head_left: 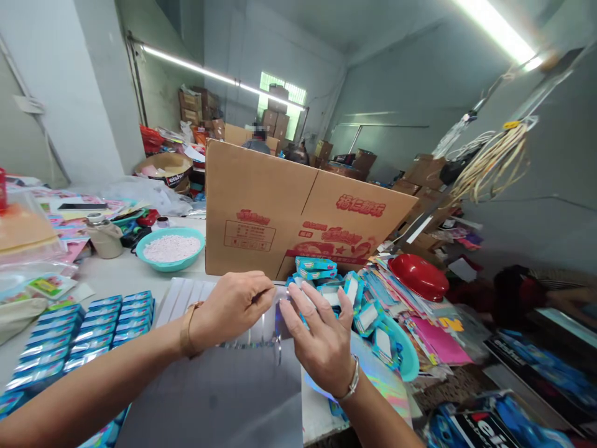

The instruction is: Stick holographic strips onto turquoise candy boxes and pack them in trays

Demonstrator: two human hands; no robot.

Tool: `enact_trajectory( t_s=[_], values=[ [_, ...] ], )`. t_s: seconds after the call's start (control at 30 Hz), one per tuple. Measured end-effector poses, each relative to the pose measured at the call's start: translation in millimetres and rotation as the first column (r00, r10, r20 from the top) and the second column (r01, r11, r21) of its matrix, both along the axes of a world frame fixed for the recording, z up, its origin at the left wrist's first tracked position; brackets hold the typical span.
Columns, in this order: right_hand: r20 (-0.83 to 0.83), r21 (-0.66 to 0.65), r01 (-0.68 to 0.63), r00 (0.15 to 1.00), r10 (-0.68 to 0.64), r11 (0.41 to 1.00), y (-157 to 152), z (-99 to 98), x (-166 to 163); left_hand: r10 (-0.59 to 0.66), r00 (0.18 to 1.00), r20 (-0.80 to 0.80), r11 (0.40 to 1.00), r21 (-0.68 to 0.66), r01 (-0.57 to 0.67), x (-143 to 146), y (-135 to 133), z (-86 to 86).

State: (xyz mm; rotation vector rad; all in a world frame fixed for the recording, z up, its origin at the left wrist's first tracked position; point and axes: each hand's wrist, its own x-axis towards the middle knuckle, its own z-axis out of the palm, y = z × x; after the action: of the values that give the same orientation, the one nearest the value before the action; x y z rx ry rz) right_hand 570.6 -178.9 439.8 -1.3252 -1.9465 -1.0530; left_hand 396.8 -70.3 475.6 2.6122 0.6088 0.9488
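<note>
My left hand [231, 305] and my right hand [321, 333] meet at the middle of the table. Both pinch a clear plastic bag [270, 326] that lies over a grey sheet [219, 398]. The left fingers are closed on the bag's top edge; the right fingers press on its right side. Just beyond the right hand is a teal bowl [405, 361] heaped with small blue boxes [326, 280]. An upright cardboard carton [289, 211] stands behind the hands.
Rows of packed blue boxes [79, 336] lie at the left. A teal bowl of white pellets [171, 249] and a jar [103, 235] sit further back. Coloured cards [420, 323] and a red lid [418, 277] lie to the right. A person [257, 140] is behind the carton.
</note>
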Motion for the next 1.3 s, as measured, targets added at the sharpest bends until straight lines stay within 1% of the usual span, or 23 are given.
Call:
enact_trajectory(
  t_s=[0.23,0.4,0.47,0.53,0.6,0.67,0.73,0.77,0.8,0.83,0.87,0.9,0.93,0.97,1.03,1.07,1.13,1.17,1.2,1.23,1.27,1.3],
  values=[
    [-0.052,0.031,-0.033,0.998,0.035,0.999,-3.9,1.7,-1.8,0.011,1.0,0.0,1.0,-0.008,-0.011,2.8,-1.0,0.6],
    [-0.088,0.007,-0.093,0.992,0.093,0.996,1.1,0.1,-2.5,0.034,0.997,-0.064,0.999,-0.013,-0.035,3.4,5.6,-9.1],
    [-0.099,-0.009,-0.131,0.987,0.129,0.991,-0.2,-0.9,-3.6,0.052,0.994,-0.1,0.998,-0.022,-0.054,3.0,10.5,-15.5],
    [-0.144,-0.029,-0.184,0.973,0.178,0.982,-5.0,-0.9,-4.9,0.079,0.987,-0.141,0.996,-0.023,-0.083,2.0,17.8,-24.1],
    [-0.241,-0.056,-0.251,0.943,0.231,0.966,-11.9,-0.1,-5.3,0.118,0.976,-0.185,0.992,-0.016,-0.123,0.1,29.5,-36.8],
    [-0.387,-0.079,-0.301,0.888,0.249,0.95,-17.7,-0.1,-3.8,0.155,0.96,-0.235,0.987,-0.013,-0.162,-3.0,47.8,-56.6],
    [-0.58,-0.112,-0.309,0.792,0.19,0.944,-18.4,-3.4,0.6,0.169,0.941,-0.292,0.982,-0.035,-0.187,-8.6,73.3,-85.3],
    [-0.693,-0.147,-0.307,0.71,0.123,0.94,-16.1,-7.3,4.0,0.164,0.931,-0.325,0.979,-0.062,-0.194,-12.7,87.8,-102.8],
    [-0.8,-0.196,-0.315,0.599,0.034,0.929,-12.0,-12.9,8.1,0.156,0.921,-0.357,0.974,-0.101,-0.204,-17.6,102.5,-122.0],
    [-0.885,-0.244,-0.339,0.461,-0.066,0.909,-6.4,-20.6,12.8,0.143,0.911,-0.386,0.966,-0.147,-0.214,-23.1,116.7,-142.0],
    [-0.936,-0.28,-0.38,0.314,-0.163,0.882,0.2,-30.3,18.2,0.135,0.899,-0.416,0.953,-0.193,-0.232,-28.9,129.4,-162.2],
    [-0.954,-0.296,-0.426,0.175,-0.243,0.855,7.3,-41.9,23.9,0.143,0.889,-0.436,0.938,-0.226,-0.262,-34.1,139.9,-181.5],
    [-0.952,-0.293,-0.468,0.058,-0.302,0.834,14.2,-55.1,29.8,0.158,0.88,-0.448,0.925,-0.245,-0.29,-38.1,147.3,-199.2],
    [-0.941,-0.274,-0.5,-0.036,-0.336,0.822,20.3,-69.2,35.7,0.18,0.873,-0.454,0.912,-0.255,-0.32,-40.1,151.2,-214.3],
    [-0.911,-0.235,-0.533,-0.171,-0.375,0.813,29.1,-97.9,46.3,0.221,0.865,-0.45,0.899,-0.25,-0.36,-35.4,146.5,-235.3],
    [-0.894,-0.226,-0.538,-0.217,-0.392,0.812,31.7,-111.0,50.8,0.223,0.872,-0.435,0.897,-0.259,-0.358,-28.1,137.6,-240.7],
    [-0.868,-0.235,-0.53,-0.264,-0.422,0.815,34.0,-132.7,57.4,0.163,0.919,-0.359,0.878,-0.373,-0.301,-4.6,107.8,-242.6],
    [-0.859,-0.252,-0.523,-0.266,-0.437,0.814,34.4,-140.8,59.7,0.102,0.962,-0.254,0.824,-0.519,-0.225,10.4,88.6,-240.4],
    [-0.854,-0.276,-0.515,-0.257,-0.453,0.812,34.6,-147.3,61.4,0.061,0.99,-0.127,0.715,-0.686,-0.132,26.6,68.1,-237.1],
    [-0.848,-0.305,-0.505,-0.242,-0.472,0.807,34.7,-152.2,62.8,0.036,0.999,-0.028,0.604,-0.796,-0.043,43.0,47.6,-233.7],
    [-0.84,-0.339,-0.496,-0.224,-0.494,0.8,34.8,-156.0,64.0,0.048,0.998,0.03,0.528,-0.849,0.0,58.8,28.5,-231.2],
    [-0.83,-0.374,-0.487,-0.204,-0.519,0.789,34.9,-159.1,65.3,0.119,0.992,0.038,0.494,-0.869,-0.025,73.4,11.9,-230.1]
  ],
)
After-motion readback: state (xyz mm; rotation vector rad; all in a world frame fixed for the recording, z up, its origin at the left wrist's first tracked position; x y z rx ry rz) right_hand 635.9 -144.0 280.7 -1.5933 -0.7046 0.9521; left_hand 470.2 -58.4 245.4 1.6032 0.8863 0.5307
